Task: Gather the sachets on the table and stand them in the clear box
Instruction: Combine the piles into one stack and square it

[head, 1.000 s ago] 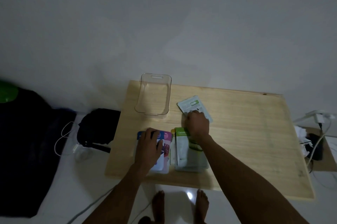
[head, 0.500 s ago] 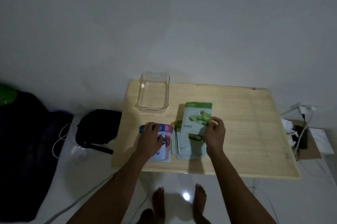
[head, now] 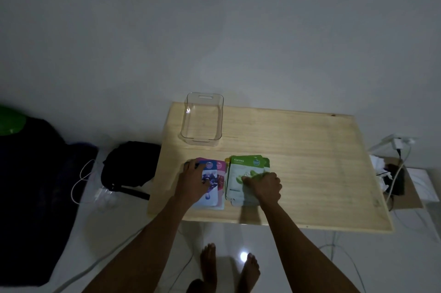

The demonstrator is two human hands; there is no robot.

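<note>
The person is working through the gathering step: two piles of sachets are lying side by side near the front edge of the table (head: pixel 310 161), and nothing is standing in the clear box (head: pixel 202 121) yet, which is sitting empty toward the far left corner, well apart from both piles. The left hand (head: pixel 194 182) is resting flat, fingers spread, on the blue and pink sachets (head: pixel 213 185), pressing them down rather than pinching them. The right hand (head: pixel 263 185) is lying knuckles-up on the green sachets (head: pixel 245 168), whose top one reads "Aloe Vera"; its fingers are curling at the pile's surface, but whether that grip is actually closing on a sachet or only pushing on it I cannot tell from this angle. The two piles are just beside each other, edges nearly touching, and the green pile is looking slightly fanned. To my eye, the next move is calling for squaring each pile, pinching it by its edges, turning it upright and carrying it forward and left to the box.
</note>
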